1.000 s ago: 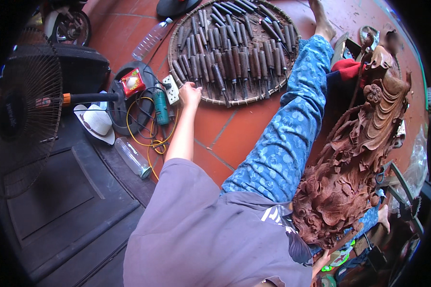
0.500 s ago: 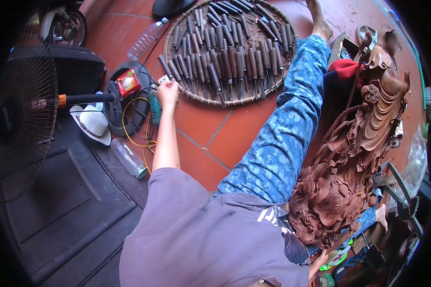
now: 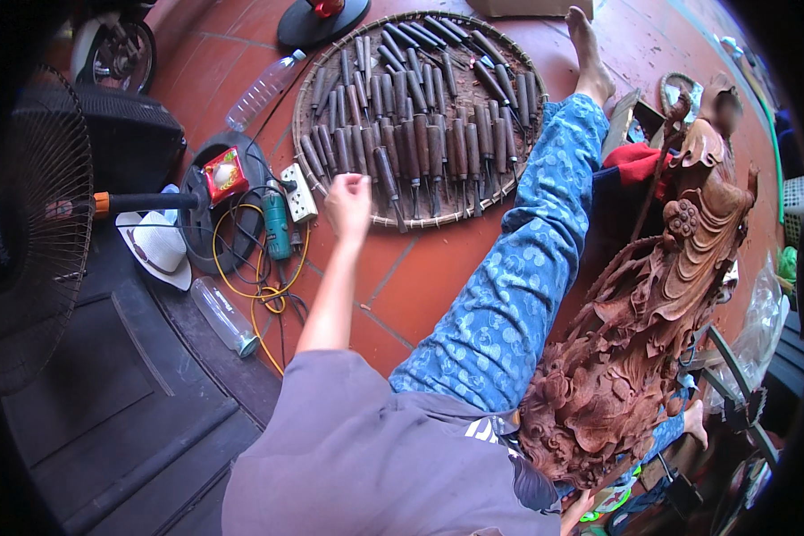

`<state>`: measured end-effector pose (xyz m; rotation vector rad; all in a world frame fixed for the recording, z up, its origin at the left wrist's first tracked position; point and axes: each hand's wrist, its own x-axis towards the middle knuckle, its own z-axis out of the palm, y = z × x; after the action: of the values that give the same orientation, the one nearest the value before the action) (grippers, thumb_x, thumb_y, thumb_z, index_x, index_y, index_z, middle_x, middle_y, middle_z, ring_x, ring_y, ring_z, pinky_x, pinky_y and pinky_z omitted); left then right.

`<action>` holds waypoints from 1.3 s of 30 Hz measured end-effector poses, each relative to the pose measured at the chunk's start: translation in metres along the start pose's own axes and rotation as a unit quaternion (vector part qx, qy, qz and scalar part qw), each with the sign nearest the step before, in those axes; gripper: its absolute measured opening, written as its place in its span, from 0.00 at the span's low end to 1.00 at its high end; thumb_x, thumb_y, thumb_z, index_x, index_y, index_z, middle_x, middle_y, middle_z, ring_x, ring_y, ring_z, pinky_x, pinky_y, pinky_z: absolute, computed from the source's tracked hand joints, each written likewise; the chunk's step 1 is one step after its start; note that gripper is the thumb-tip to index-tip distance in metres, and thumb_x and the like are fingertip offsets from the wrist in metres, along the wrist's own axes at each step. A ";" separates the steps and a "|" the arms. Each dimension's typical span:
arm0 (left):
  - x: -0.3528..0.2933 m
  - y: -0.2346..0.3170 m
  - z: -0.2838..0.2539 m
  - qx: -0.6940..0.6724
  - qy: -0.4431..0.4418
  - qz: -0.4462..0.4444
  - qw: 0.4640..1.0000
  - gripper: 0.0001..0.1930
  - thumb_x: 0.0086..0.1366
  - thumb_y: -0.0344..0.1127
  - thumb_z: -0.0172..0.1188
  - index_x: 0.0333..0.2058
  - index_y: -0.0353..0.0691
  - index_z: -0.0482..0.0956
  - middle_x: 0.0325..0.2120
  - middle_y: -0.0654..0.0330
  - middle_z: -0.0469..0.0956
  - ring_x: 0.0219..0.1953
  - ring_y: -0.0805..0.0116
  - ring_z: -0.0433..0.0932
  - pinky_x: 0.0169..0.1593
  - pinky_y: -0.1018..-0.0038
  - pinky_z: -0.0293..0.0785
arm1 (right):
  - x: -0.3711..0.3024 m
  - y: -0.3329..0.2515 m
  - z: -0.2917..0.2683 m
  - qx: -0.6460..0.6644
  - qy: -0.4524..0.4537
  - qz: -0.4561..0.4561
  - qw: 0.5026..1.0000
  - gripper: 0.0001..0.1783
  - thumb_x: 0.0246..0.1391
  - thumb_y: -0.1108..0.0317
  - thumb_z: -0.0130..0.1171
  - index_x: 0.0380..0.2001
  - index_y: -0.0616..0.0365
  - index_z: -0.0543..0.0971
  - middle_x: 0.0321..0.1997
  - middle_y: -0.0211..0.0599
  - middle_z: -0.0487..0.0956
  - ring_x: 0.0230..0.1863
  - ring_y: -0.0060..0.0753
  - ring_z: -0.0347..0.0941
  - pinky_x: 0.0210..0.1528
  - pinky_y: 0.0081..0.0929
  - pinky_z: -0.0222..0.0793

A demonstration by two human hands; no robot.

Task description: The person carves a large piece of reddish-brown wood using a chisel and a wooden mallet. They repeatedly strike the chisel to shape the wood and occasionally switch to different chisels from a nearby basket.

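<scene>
My left hand [image 3: 348, 204] is stretched out over the near rim of a round woven tray [image 3: 305, 94]. Its fingers are curled and nothing shows in them. The tray holds several wooden-handled chisels [image 3: 420, 143] laid in rows; the nearest handles lie just beyond my knuckles. A large reddish-brown wood carving [image 3: 652, 304] leans against my right side, over my blue-patterned trouser leg [image 3: 509, 295]. Only a sliver of my right hand [image 3: 577, 516] shows, under the carving's lower end at the bottom edge. Its fingers are hidden.
Left of my hand lie a white power strip [image 3: 299, 192], a green power tool [image 3: 277, 228] and a yellow cable [image 3: 259, 295]. A standing fan [image 3: 27, 232], a white hat [image 3: 156, 250] and two plastic bottles [image 3: 223, 317] are further left. My bare foot [image 3: 590, 54] rests by the tray.
My left hand has moved right, from the power strip and green tool back to the near rim of the chisel tray. The carving and my leg have stayed put.
</scene>
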<state>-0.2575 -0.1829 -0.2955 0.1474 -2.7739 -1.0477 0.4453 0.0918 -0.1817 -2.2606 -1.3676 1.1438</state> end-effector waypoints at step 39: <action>0.299 0.126 0.139 0.377 -0.024 0.138 0.916 0.40 0.51 0.68 0.51 0.39 0.29 0.82 0.43 0.41 0.80 0.48 0.41 0.78 0.55 0.53 0.70 | -0.044 -0.069 0.023 0.034 -0.033 0.039 0.998 0.14 0.51 0.60 0.65 0.25 0.56 0.72 0.16 0.25 0.70 0.14 0.19 0.65 0.17 0.19 0.61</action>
<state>-0.5814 -0.0451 -0.2768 -0.1755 -2.9611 0.1187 0.3738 0.0874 -0.1359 -2.2643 -1.2550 1.2813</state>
